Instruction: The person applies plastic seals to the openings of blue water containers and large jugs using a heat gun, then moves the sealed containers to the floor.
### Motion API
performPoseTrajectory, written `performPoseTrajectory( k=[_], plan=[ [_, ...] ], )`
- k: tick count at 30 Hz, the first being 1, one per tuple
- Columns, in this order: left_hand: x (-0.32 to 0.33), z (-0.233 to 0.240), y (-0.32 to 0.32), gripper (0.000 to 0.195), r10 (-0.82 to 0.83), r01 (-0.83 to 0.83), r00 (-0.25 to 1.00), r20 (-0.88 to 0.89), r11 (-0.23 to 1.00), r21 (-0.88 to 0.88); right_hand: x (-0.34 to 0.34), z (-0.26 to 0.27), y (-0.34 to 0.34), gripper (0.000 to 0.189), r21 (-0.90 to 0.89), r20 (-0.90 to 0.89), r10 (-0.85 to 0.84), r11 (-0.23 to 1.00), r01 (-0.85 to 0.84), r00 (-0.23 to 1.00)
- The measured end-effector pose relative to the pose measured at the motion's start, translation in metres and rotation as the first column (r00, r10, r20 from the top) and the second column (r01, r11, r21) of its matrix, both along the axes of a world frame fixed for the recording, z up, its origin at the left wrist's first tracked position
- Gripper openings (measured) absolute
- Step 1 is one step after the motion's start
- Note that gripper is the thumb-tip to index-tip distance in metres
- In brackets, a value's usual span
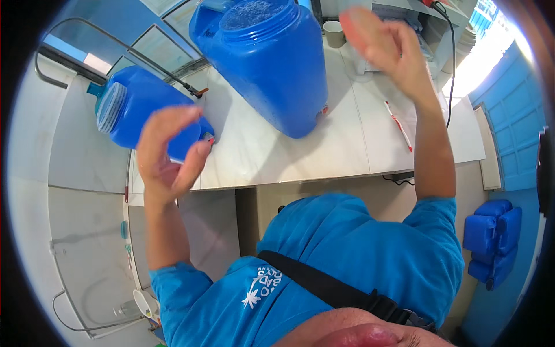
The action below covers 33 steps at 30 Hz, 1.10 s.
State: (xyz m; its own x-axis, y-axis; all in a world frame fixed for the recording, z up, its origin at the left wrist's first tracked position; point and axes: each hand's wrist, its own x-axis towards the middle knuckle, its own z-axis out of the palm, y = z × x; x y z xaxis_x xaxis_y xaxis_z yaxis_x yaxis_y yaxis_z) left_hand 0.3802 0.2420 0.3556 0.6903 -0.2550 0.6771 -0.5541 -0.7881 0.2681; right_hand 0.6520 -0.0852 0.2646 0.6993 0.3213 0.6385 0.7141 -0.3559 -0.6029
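A large blue plastic jug (pixel 277 73) stands on the white tiled counter (pixel 243 160), its wide threaded mouth uncapped with bubbly water near the top. My left hand (pixel 169 152) is raised with fingers and thumb apart, in front of a second blue jug (pixel 138 99) that has a white ribbed cap (pixel 112 107). Slightly blurred, my right hand (pixel 386 52) is lifted to the right of the large jug, near a pale cup (pixel 334 34); its fingers look partly bent, and whether they hold anything is unclear.
A red-and-white pen or brush (pixel 399 126) lies on the counter at right. A curved metal pipe (pixel 117 41) with an orange-handled valve (pixel 200 92) reaches over the left jug. A black cable (pixel 452 65) hangs at right. Several blue containers (pixel 492 240) are stacked low at far right.
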Motion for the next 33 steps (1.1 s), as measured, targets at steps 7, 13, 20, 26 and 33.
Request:
performPoseTrajectory(
  k=[7,13,20,26,33],
  plan=[
    [0.091,0.082,-0.043,0.074,0.108,-0.127,0.992,0.067,0.876,0.465,-0.034,0.128,0.101,0.068,-0.089,0.039,0.419,0.905,-0.415,0.907],
    [0.118,0.057,-0.018,0.027,0.229,-0.197,0.973,-0.041,0.905,0.377,-0.025,0.096,0.121,0.061,0.105,0.019,0.268,0.957,-0.269,0.963],
    [0.114,0.046,-0.036,0.029,0.362,-0.346,0.932,-0.010,0.900,0.265,0.004,0.087,0.141,0.053,0.081,0.063,0.353,0.930,-0.358,0.933],
    [0.110,0.033,-0.086,0.037,0.551,-0.539,0.834,0.032,0.799,0.267,0.052,0.082,0.164,0.045,0.309,-0.231,0.747,0.664,-0.680,0.624],
    [0.110,0.061,-0.029,0.044,0.382,-0.369,0.924,-0.006,0.896,0.245,0.013,0.103,0.138,0.044,0.060,-0.224,0.462,0.886,-0.461,0.858]
  ],
)
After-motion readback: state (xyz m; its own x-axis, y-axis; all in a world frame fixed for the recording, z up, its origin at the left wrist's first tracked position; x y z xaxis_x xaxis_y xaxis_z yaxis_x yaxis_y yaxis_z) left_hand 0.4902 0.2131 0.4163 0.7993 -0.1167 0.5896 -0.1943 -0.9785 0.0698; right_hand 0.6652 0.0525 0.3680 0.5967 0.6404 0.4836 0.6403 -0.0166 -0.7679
